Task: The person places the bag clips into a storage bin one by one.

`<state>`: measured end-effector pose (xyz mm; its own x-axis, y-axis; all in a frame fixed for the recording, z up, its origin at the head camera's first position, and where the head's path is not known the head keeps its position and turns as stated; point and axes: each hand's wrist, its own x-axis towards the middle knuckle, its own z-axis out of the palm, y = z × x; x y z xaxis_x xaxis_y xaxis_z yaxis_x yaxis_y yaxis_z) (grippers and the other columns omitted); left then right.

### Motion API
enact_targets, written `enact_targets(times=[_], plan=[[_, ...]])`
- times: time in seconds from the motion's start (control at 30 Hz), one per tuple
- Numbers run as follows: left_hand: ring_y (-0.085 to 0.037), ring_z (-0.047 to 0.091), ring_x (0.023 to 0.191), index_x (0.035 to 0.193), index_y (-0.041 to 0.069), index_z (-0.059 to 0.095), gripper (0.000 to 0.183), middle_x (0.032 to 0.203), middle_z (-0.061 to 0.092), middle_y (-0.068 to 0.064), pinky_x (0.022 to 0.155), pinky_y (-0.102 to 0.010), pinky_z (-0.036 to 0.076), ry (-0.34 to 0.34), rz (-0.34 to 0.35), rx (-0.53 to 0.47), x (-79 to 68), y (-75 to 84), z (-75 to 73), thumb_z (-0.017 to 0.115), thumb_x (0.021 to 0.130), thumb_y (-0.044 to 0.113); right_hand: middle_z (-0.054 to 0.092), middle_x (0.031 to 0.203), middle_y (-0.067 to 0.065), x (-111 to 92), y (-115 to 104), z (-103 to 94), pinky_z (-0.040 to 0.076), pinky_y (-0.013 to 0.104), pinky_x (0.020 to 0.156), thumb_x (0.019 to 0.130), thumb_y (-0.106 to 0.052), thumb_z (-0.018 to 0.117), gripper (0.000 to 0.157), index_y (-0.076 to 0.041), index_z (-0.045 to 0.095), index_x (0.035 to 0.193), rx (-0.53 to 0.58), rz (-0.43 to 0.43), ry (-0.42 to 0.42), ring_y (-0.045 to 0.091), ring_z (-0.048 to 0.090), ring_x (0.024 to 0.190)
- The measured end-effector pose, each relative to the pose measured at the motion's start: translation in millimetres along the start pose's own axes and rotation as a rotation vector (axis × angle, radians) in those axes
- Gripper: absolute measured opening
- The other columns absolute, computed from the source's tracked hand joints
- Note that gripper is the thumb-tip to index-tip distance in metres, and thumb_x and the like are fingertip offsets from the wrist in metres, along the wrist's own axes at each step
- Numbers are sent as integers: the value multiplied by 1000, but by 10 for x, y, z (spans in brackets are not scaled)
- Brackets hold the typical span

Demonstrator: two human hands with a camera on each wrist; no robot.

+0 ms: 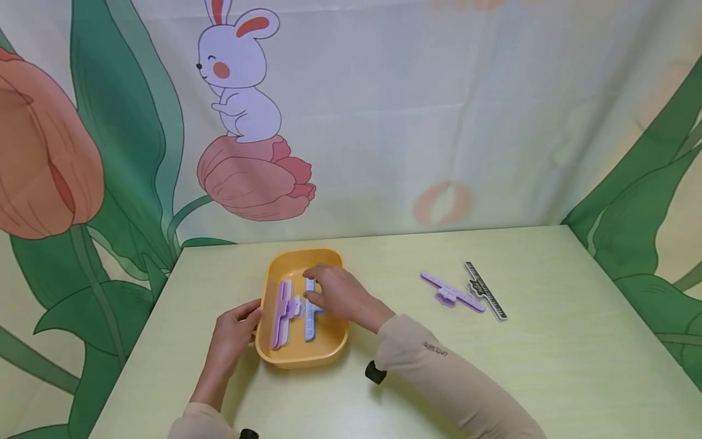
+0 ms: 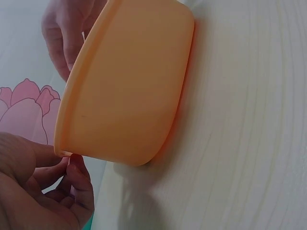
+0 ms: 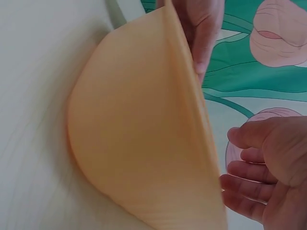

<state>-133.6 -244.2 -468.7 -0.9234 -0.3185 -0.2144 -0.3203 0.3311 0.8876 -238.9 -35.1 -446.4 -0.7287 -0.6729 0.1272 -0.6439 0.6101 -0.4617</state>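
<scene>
An orange plastic tray (image 1: 296, 360) stands at the left of the table. Its left rim is pinched between thumb and fingers of my left hand (image 1: 233, 332), also seen in the left wrist view. Inside the tray lie a purple ruler clip (image 1: 282, 314) and, to its right, a blue ruler clip (image 1: 310, 326). Over the blue clip is my right hand (image 1: 340, 292), its fingers loosely bent. In the right wrist view, nothing shows between the thumb and fingers of this right hand (image 3: 273, 163); the tray's wall (image 3: 144, 120) hides the clips there.
On the right of the table, a lilac ruler clip (image 1: 452, 292) lies beside a black-and-white ruler clip (image 1: 487, 291), close together. A printed curtain (image 1: 384, 122) hangs behind the table's back edge. The pale table (image 1: 548, 366) extends to the right.
</scene>
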Motion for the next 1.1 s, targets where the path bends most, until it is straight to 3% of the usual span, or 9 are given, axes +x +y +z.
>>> enact_targets(times=[0.2, 0.47, 0.73, 0.93, 1.1], plan=[[-17, 63, 90, 144, -4, 56, 41, 128, 62, -25, 68, -22, 54, -4, 4, -8, -11, 0, 4, 53, 109, 16, 70, 124, 8, -5, -48, -96, 55, 24, 90, 98, -26, 74, 43, -3, 66, 134, 58, -29, 36, 22, 67, 108], [-18, 64, 92, 144, -5, 56, 41, 129, 62, -26, 68, -21, 54, -8, 11, -7, -18, 1, 3, 52, 109, 16, 72, 123, 7, -10, -170, -280, 55, 27, 90, 98, -25, 75, 41, -3, 67, 132, 89, -113, 115, 20, 68, 106], [-21, 63, 94, 145, -5, 55, 41, 129, 62, -26, 68, -22, 54, -12, 8, 2, -6, 8, 7, 52, 109, 16, 69, 128, 5, -32, -303, -499, 54, 26, 92, 99, -26, 73, 42, -7, 66, 135, 142, -98, 165, 19, 65, 111], [-26, 63, 99, 145, -5, 54, 42, 128, 62, -26, 68, -22, 53, -20, 6, -5, -6, 18, 8, 52, 109, 16, 68, 129, 7, -36, -356, -634, 54, 26, 89, 99, -26, 73, 42, -5, 66, 134, 175, -148, 225, 19, 66, 110], [-21, 64, 94, 145, -5, 55, 42, 128, 63, -26, 67, -22, 53, -19, 22, -4, -9, 7, -1, 53, 109, 16, 68, 129, 7, -40, -389, -727, 55, 29, 91, 98, -23, 74, 42, -4, 65, 134, 223, -171, 257, 20, 66, 109]])
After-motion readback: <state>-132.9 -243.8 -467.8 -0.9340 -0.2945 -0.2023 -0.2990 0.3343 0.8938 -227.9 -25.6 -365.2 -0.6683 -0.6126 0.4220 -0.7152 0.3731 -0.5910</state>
